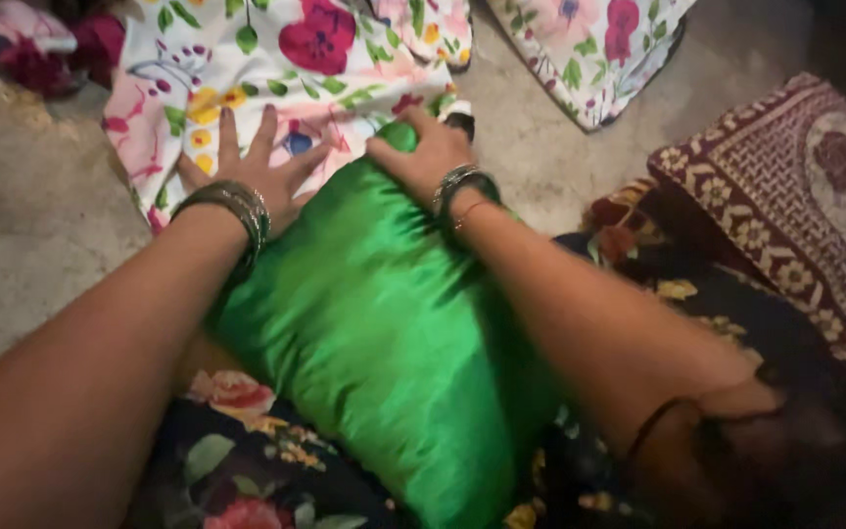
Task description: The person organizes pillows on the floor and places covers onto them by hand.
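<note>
A shiny green satin pillow [384,333] lies across my lap, its far end reaching a white floral cloth cover [266,69] on the floor. My left hand [252,167] lies flat with fingers spread on the floral cover, just left of the pillow's end. My right hand [418,152] is closed over the pillow's far corner, pressing it against the cover's edge. Both wrists wear metal bangles.
Bare concrete floor [31,216] lies to the left. A second floral cloth [589,49] sits at top right. A maroon patterned mat [805,196] lies at the right. A dark floral garment [247,470] covers my lap. A pink bundle [41,44] is at top left.
</note>
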